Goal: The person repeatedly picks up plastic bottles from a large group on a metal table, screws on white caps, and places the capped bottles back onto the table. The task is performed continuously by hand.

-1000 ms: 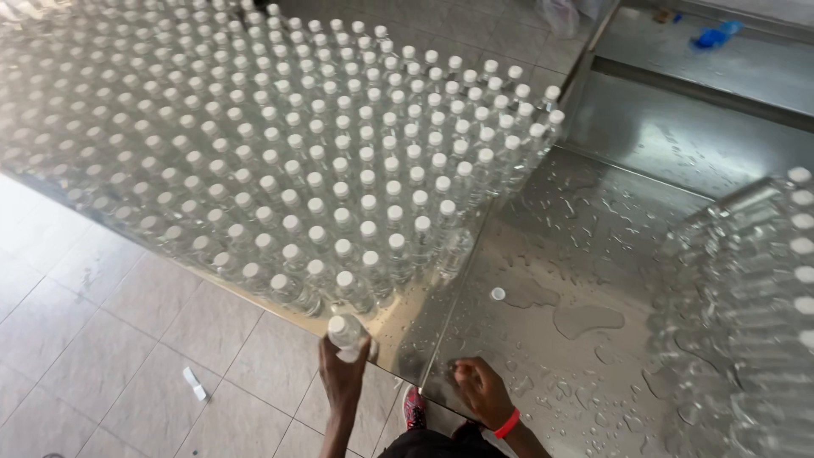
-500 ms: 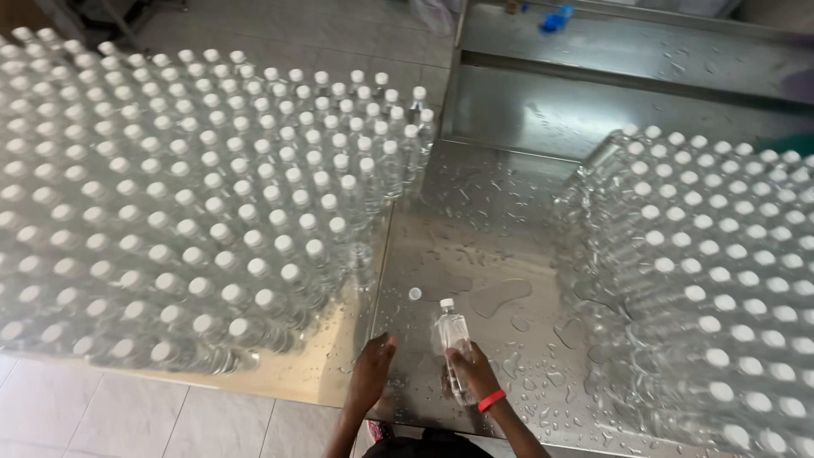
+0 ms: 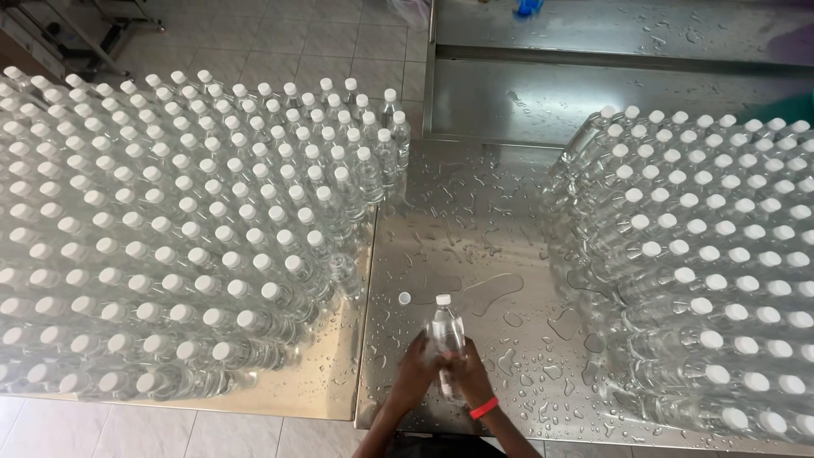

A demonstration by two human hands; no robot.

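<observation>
Clear plastic bottle point(image 3: 446, 335) gripped in both hands at six o'clock.
Left hand point(image 3: 417, 371) and right hand point(image 3: 468, 373) clasp its body; best kept upright over the wet steel table point(image 3: 475, 212), loose cap point(image 3: 404, 298) at eleven o'clock.

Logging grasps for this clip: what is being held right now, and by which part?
A clear capped bottle, gripped by both hands, left hand and right hand, around its lower body; the white cap end is free.
</observation>
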